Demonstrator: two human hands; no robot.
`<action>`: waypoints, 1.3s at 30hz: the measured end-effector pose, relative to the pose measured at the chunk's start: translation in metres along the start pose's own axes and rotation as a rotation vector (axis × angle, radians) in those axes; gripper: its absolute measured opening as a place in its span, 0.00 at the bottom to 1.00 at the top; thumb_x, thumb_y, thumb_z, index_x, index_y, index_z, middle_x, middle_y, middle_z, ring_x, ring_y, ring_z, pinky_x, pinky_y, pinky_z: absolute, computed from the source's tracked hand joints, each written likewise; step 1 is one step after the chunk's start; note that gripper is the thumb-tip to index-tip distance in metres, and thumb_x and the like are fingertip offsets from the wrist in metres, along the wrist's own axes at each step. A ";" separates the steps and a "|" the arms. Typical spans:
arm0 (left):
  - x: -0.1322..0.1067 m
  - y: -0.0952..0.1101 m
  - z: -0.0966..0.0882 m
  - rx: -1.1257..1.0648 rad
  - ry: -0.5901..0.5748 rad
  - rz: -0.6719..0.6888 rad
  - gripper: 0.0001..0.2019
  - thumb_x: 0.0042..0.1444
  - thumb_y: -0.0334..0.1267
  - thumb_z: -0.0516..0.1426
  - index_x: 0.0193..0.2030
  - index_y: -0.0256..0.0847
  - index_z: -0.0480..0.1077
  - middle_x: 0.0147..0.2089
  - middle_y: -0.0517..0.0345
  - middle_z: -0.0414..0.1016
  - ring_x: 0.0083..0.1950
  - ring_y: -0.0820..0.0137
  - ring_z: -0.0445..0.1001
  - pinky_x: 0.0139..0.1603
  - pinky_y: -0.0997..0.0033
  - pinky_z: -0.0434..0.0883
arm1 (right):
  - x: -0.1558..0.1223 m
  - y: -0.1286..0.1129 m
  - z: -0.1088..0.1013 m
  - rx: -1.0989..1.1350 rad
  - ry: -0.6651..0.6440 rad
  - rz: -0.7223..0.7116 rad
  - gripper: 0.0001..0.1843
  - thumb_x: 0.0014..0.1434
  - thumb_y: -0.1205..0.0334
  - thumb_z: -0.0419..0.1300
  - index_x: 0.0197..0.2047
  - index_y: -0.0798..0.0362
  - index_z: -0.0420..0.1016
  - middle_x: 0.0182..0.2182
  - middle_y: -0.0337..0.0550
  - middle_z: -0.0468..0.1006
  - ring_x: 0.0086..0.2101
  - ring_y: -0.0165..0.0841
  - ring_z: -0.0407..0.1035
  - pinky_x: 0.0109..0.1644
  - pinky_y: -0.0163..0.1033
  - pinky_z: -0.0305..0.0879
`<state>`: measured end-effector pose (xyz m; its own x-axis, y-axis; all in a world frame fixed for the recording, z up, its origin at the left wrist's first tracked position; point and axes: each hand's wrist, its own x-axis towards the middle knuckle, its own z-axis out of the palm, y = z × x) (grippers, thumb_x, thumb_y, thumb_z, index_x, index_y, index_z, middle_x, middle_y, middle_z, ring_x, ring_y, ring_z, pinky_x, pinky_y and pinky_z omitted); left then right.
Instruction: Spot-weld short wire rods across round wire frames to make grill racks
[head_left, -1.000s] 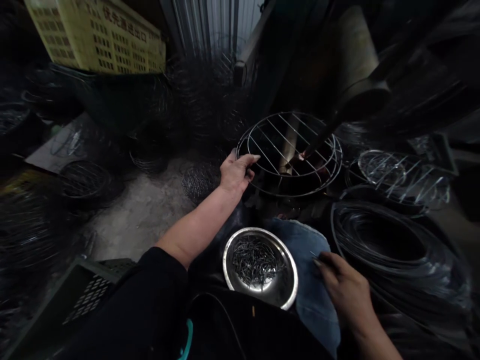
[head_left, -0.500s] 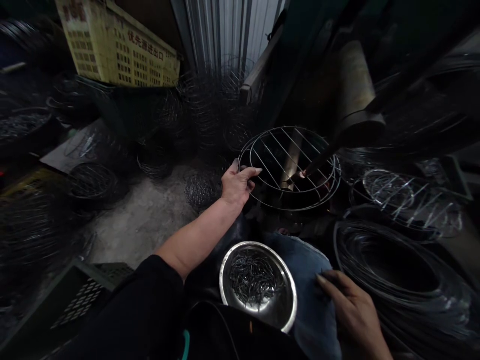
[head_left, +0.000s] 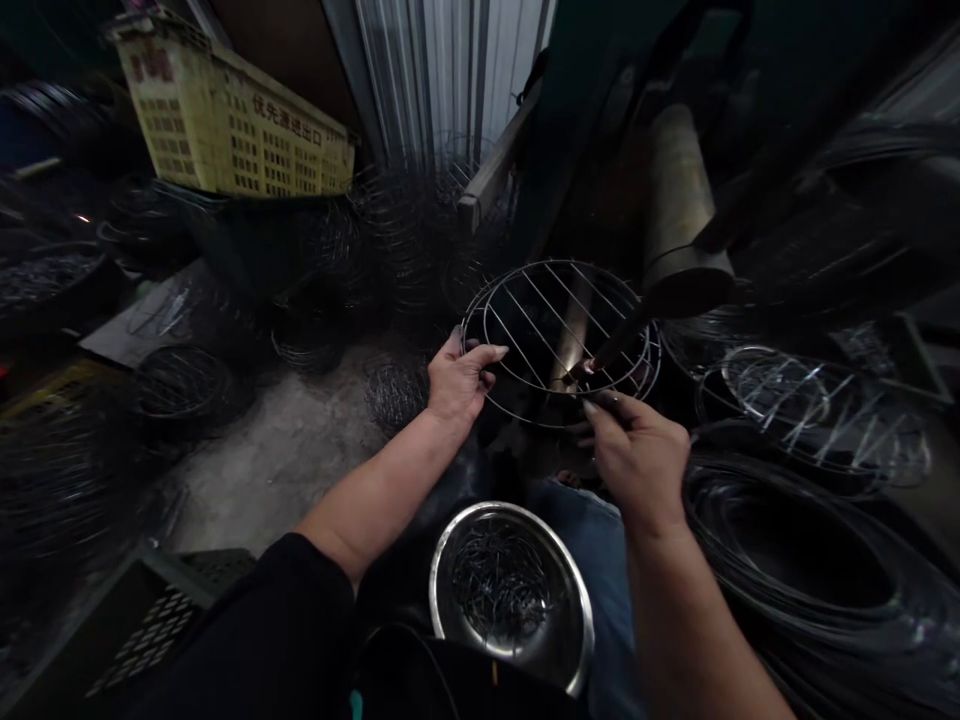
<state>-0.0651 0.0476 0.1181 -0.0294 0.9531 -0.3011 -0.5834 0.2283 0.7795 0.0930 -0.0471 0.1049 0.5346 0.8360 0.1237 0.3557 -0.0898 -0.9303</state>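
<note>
Corrugated metal sheeting [head_left: 450, 70] backs this dim workshop, where wire goods crowd a concrete floor [head_left: 277, 450]. Straight ahead sits a round wire rack [head_left: 559, 340], propped over a dark metal stand. The left hand [head_left: 457, 380] is curled around the rack's near-left rim, while the right hand [head_left: 637, 450] pinches something thin at the near edge; I cannot tell what. That rack looks light and stiff, probably springy, with slick bare wire, so the rim is the surest place to grip. A steel bowl [head_left: 510, 600] of short wire pieces rests on the person's lap. Black wire coils [head_left: 817, 540] crowd the right side, a yellow crate [head_left: 232, 120] stands back left, and a dark rod [head_left: 622, 335] slants down onto the rack.
</note>
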 end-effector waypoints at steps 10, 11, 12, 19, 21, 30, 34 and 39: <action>0.012 0.002 0.005 -0.029 0.000 -0.057 0.25 0.27 0.26 0.69 0.35 0.40 0.66 0.32 0.68 0.63 0.26 0.83 0.66 0.22 0.79 0.53 | -0.014 0.012 0.015 0.451 0.174 0.135 0.18 0.45 0.55 0.75 0.37 0.57 0.81 0.24 0.41 0.81 0.21 0.34 0.76 0.23 0.35 0.73; 0.013 0.001 0.005 -0.034 0.003 -0.067 0.25 0.27 0.26 0.69 0.35 0.40 0.66 0.32 0.69 0.63 0.26 0.83 0.66 0.22 0.79 0.53 | -0.014 0.012 0.015 0.451 0.179 0.138 0.19 0.45 0.55 0.75 0.37 0.57 0.81 0.24 0.41 0.81 0.21 0.35 0.76 0.23 0.35 0.73; 0.015 0.001 0.006 -0.039 0.005 -0.076 0.25 0.27 0.25 0.69 0.35 0.40 0.66 0.32 0.69 0.63 0.26 0.82 0.66 0.22 0.79 0.53 | -0.015 0.012 0.015 0.451 0.182 0.140 0.19 0.46 0.54 0.75 0.38 0.57 0.81 0.24 0.42 0.81 0.21 0.35 0.76 0.22 0.35 0.73; 0.025 0.003 0.008 -0.028 -0.019 -0.087 0.23 0.27 0.24 0.68 0.34 0.39 0.69 0.29 0.68 0.65 0.28 0.80 0.66 0.23 0.78 0.51 | -0.012 0.004 0.024 0.492 0.264 0.120 0.16 0.45 0.56 0.75 0.34 0.56 0.81 0.22 0.38 0.80 0.22 0.35 0.77 0.26 0.37 0.76; 0.028 0.003 0.009 -0.014 -0.018 -0.093 0.22 0.28 0.25 0.68 0.33 0.39 0.68 0.27 0.68 0.66 0.28 0.79 0.66 0.23 0.78 0.51 | -0.009 0.001 0.025 0.501 0.275 0.101 0.14 0.44 0.58 0.75 0.32 0.56 0.81 0.22 0.37 0.79 0.21 0.33 0.76 0.25 0.34 0.75; 0.040 0.004 0.017 0.051 0.051 -0.145 0.22 0.25 0.27 0.67 0.30 0.40 0.65 0.23 0.67 0.67 0.25 0.78 0.63 0.21 0.78 0.49 | 0.006 0.004 0.024 0.511 0.228 0.135 0.13 0.44 0.59 0.74 0.33 0.56 0.81 0.23 0.38 0.79 0.21 0.33 0.76 0.23 0.34 0.74; 0.042 0.005 0.020 0.072 0.077 -0.146 0.22 0.26 0.26 0.67 0.30 0.41 0.64 0.22 0.66 0.66 0.26 0.77 0.63 0.21 0.78 0.49 | 0.007 0.001 0.024 0.505 0.234 0.130 0.12 0.45 0.61 0.73 0.33 0.56 0.81 0.23 0.38 0.79 0.20 0.33 0.76 0.22 0.34 0.73; 0.041 0.005 0.021 0.090 0.074 -0.156 0.21 0.29 0.25 0.66 0.30 0.41 0.63 0.23 0.67 0.64 0.26 0.77 0.63 0.22 0.78 0.48 | 0.009 -0.003 0.026 0.549 0.238 0.153 0.12 0.41 0.60 0.74 0.30 0.55 0.80 0.21 0.38 0.78 0.19 0.33 0.75 0.21 0.34 0.72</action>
<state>-0.0517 0.0917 0.1213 -0.0064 0.8884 -0.4590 -0.5111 0.3916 0.7651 0.0763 -0.0252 0.0997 0.7275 0.6860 -0.0102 -0.1512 0.1457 -0.9777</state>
